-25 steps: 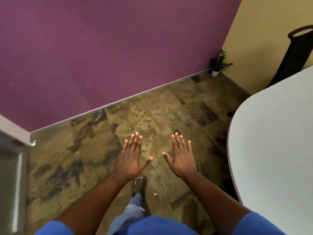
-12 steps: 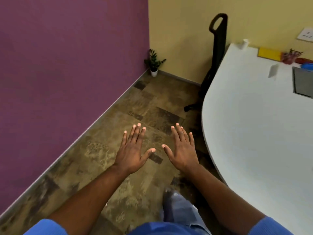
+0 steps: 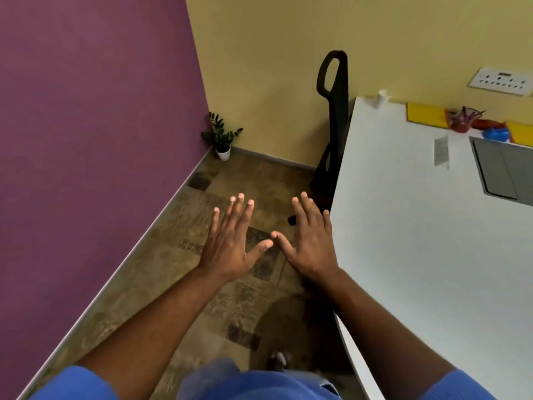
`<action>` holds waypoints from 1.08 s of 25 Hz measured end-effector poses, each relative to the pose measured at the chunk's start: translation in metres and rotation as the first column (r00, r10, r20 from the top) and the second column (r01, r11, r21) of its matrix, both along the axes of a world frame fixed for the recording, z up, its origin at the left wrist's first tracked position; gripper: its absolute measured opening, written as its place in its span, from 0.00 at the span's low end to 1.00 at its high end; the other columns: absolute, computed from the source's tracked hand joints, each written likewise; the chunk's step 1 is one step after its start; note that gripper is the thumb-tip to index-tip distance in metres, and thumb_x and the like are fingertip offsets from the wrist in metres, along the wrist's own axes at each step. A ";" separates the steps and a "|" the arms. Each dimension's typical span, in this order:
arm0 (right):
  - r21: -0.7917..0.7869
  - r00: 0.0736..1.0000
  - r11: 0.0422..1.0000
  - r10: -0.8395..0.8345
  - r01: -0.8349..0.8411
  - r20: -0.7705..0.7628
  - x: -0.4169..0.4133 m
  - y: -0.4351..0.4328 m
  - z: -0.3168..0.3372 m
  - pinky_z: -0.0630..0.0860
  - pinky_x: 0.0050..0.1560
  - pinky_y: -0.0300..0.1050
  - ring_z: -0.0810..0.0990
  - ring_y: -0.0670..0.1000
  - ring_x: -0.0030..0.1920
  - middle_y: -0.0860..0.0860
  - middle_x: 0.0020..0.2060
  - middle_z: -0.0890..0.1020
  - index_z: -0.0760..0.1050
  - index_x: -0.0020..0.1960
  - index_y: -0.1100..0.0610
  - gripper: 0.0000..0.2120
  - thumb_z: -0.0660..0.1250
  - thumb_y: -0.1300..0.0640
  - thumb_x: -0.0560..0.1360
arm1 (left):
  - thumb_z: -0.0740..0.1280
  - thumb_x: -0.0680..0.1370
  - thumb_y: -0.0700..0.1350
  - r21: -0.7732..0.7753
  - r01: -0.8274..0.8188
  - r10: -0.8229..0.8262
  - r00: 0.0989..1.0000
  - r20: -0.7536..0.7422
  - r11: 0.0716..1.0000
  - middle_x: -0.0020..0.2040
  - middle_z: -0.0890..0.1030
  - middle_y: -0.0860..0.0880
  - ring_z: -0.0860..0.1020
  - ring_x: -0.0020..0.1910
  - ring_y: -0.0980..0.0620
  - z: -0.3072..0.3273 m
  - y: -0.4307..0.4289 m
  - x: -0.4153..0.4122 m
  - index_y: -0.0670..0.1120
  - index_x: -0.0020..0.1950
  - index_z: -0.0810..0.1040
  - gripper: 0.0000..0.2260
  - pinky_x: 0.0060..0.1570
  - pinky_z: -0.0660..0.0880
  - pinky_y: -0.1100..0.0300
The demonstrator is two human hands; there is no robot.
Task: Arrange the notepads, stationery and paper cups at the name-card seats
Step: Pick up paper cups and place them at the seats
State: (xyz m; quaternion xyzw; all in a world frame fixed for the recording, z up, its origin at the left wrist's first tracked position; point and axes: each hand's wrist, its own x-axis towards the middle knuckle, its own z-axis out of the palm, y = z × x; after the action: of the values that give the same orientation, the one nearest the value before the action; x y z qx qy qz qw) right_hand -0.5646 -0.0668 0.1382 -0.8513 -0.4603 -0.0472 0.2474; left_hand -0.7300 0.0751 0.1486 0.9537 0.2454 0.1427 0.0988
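Change: the view has swung further right than half a second ago, so more of the table (image 3: 418, 255) and the things at its far edge now show; both hands keep the same flat, spread pose.
Walls: a purple wall (image 3: 86, 140) on the left meets a yellow wall (image 3: 274, 67) at the corner.
Floor: mottled brown floor (image 3: 178, 284) lies under the hands.
Table: white, with a curved edge on the right and a grey panel (image 3: 504, 171) set into it.
Chair: a black chair (image 3: 334, 116) stands against the table's far left edge.
Left hand (image 3: 230, 243): palm down over the floor, fingers straight and spread, holding nothing.
Right hand (image 3: 311, 243): likewise flat and empty, just beside the table edge; the thumb tips nearly meet.
Yellow notepad (image 3: 424, 114): lies at the table's far edge.
Name card (image 3: 441, 151): stands near the panel.
Red pen holder (image 3: 461, 122): just right of the notepad.
Paper cup (image 3: 382, 99): at the far left corner of the table.
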 end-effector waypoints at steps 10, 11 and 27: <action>0.085 0.969 0.968 -0.241 0.236 0.050 0.200 0.171 0.053 0.49 0.80 0.58 0.52 0.50 0.82 0.47 0.82 0.52 0.51 0.82 0.46 0.40 0.52 0.27 0.78 | 0.48 0.80 0.74 -0.001 0.195 -0.193 0.969 0.156 0.981 0.85 0.43 0.49 0.42 0.83 0.53 0.024 0.225 0.230 0.51 0.85 0.44 0.41 0.81 0.45 0.41; 0.077 0.958 0.957 -0.283 0.280 0.042 0.218 0.189 0.058 0.50 0.80 0.58 0.51 0.50 0.82 0.47 0.82 0.52 0.51 0.82 0.46 0.40 0.52 0.27 0.78 | 0.48 0.80 0.74 -0.004 0.241 -0.238 0.959 0.156 0.970 0.85 0.43 0.50 0.41 0.83 0.53 0.028 0.247 0.257 0.51 0.85 0.45 0.41 0.81 0.45 0.41; 0.079 0.760 0.756 -0.642 0.650 -0.102 0.513 0.282 0.048 0.54 0.79 0.62 0.55 0.50 0.81 0.47 0.82 0.55 0.51 0.82 0.45 0.38 0.50 0.27 0.79 | 0.46 0.79 0.74 0.043 0.663 -0.664 0.744 0.076 0.747 0.85 0.40 0.50 0.38 0.83 0.53 0.067 0.377 0.673 0.51 0.85 0.43 0.42 0.81 0.45 0.41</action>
State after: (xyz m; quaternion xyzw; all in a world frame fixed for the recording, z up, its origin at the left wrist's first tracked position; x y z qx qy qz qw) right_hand -0.0515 0.2151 0.1862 -0.9439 -0.1263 -0.1257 0.2779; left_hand -0.0575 0.4518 0.2157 0.9722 -0.1151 0.1410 0.1472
